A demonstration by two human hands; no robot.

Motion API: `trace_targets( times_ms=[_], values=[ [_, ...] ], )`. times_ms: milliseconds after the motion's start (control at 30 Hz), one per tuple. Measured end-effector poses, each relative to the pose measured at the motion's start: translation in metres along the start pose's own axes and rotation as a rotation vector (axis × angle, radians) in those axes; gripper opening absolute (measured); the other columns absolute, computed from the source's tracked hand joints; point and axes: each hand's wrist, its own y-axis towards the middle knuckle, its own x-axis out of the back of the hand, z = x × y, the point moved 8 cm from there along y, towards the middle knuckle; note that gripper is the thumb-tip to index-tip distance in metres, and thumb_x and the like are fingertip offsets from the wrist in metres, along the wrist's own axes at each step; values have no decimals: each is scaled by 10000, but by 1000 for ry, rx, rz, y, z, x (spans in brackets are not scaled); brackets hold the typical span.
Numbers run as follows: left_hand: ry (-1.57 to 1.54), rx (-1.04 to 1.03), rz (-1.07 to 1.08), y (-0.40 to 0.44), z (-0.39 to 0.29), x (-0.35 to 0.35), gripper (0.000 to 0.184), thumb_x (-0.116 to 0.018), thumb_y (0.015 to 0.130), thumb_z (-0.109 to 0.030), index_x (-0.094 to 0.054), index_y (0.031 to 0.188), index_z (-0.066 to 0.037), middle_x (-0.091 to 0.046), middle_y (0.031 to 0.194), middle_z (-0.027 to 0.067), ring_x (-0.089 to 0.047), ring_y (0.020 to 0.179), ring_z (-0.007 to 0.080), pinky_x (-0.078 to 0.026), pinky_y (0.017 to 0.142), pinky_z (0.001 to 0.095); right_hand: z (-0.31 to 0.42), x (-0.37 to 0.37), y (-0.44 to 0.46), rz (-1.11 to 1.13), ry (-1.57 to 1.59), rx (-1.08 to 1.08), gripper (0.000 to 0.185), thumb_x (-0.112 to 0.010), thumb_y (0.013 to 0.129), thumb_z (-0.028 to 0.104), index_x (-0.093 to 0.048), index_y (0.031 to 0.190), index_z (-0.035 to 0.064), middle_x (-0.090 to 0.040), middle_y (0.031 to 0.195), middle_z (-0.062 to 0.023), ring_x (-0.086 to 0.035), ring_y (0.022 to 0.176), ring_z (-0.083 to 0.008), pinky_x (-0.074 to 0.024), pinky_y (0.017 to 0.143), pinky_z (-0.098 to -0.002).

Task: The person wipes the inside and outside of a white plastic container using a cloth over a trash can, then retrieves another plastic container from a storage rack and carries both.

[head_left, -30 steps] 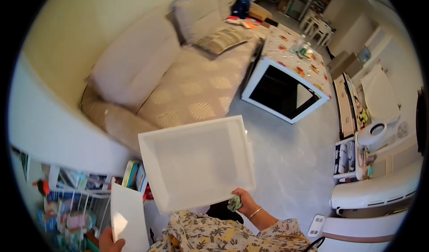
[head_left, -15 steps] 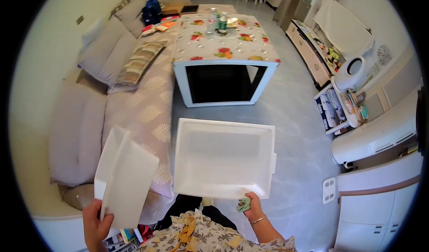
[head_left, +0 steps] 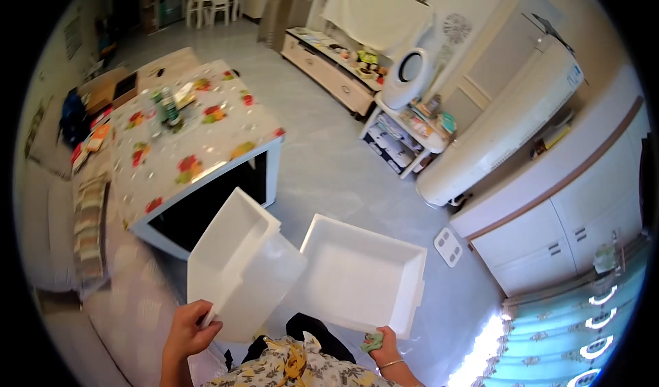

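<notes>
My left hand (head_left: 190,330) grips the edge of a deep white plastic bin (head_left: 271,277), which is tilted with its open side facing up and left. To its right, a wider, shallower white plastic tub (head_left: 360,272) shows its inside. My right hand (head_left: 388,350) is closed at the near rim of this tub, with a crumpled green cloth (head_left: 371,342) in its fingers. Whether the fingers also pinch the rim is hard to see. The bin overlaps the left edge of the tub in view.
A table with a flowered cover (head_left: 158,174) stands ahead on the left, bottles (head_left: 168,106) on top. Beside it runs a sofa with a striped cushion (head_left: 91,226). On the right are a white shelf cart (head_left: 405,136), a floor scale (head_left: 448,246), cabinets (head_left: 583,236) and a curtain (head_left: 549,349).
My view has turned to the right. The bin in my left hand has swung toward the tub and turned so that its inside shows. The right hand still has the green cloth.
</notes>
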Motion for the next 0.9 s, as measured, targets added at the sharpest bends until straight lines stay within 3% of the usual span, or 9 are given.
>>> trace_targets(
  times_ms=[67, 200, 300, 400, 467, 533, 700, 833, 900],
  values=[
    [-21, -55, 57, 61, -15, -17, 206, -696, 656, -30, -614, 842, -5, -579, 655, 93, -543, 538, 176, -420, 513, 292, 20, -5, -6, -236, -5, 81, 125, -522, 735, 176, -519, 781, 61, -543, 731, -105, -515, 618, -254, -450, 561, -355],
    [-98, -135, 120, 162, -44, -61, 200, -691, 662, -37, -601, 836, 1, -582, 669, 52, -509, 565, 101, -401, 527, 252, 62, -14, 43, -243, 42, 110, 128, -523, 733, 182, -514, 780, 63, -538, 733, -101, -510, 617, -250, -447, 569, -358],
    [-232, -104, 142, 235, -45, -110, 246, -720, 673, -66, -616, 888, -4, -597, 710, 20, -518, 617, 70, -407, 555, 236, 112, -25, 109, -112, 181, 84, 136, -527, 735, 195, -510, 783, 69, -525, 733, -91, -501, 622, -243, -442, 571, -346],
    [-312, -82, 101, 305, -68, -145, 263, -731, 686, -69, -619, 914, 0, -604, 763, 17, -530, 671, 70, -416, 595, 230, 176, -73, 159, -141, 192, -12, 127, -531, 739, 194, -500, 776, 77, -510, 723, -79, -482, 616, -225, -429, 560, -328],
    [-327, -23, 119, 346, -87, -156, 284, -746, 697, -76, -622, 939, 4, -610, 820, 23, -540, 713, 75, -427, 636, 229, 225, -119, 178, -131, 160, 53, 114, -528, 740, 180, -497, 781, 78, -508, 716, -80, -475, 605, -217, -422, 548, -327],
    [-388, -32, 24, 389, -87, -161, 279, -747, 672, -79, -639, 908, 22, -615, 756, 46, -546, 655, 98, -434, 606, 247, 261, -146, 211, -113, 135, 33, 106, -527, 740, 168, -493, 787, 79, -509, 711, -82, -471, 595, -217, -417, 541, -327],
    [-640, 50, -88, 496, -95, -163, 331, -783, 663, -86, -630, 931, 36, -578, 860, 23, -565, 779, 105, -445, 680, 245, 334, -244, 290, -83, 129, 20, 93, -527, 746, 155, -471, 751, 81, -509, 716, -91, -447, 560, -217, -406, 501, -323],
    [-736, 1, -87, 607, -87, -151, 367, -770, 696, -137, -600, 982, 18, -605, 886, 29, -562, 785, 97, -445, 701, 252, 379, -320, 334, -122, 68, 62, 104, -540, 746, 161, -488, 775, 75, -515, 722, -94, -468, 578, -224, -417, 515, -322],
    [-683, -30, -72, 680, -69, -147, 363, -769, 701, -140, -595, 980, 15, -605, 886, 28, -560, 786, 97, -446, 705, 250, 404, -369, 363, 68, -61, 178, 123, -530, 764, 165, -516, 831, 63, -535, 739, -104, -502, 602, -236, -434, 537, -323]
  ],
)
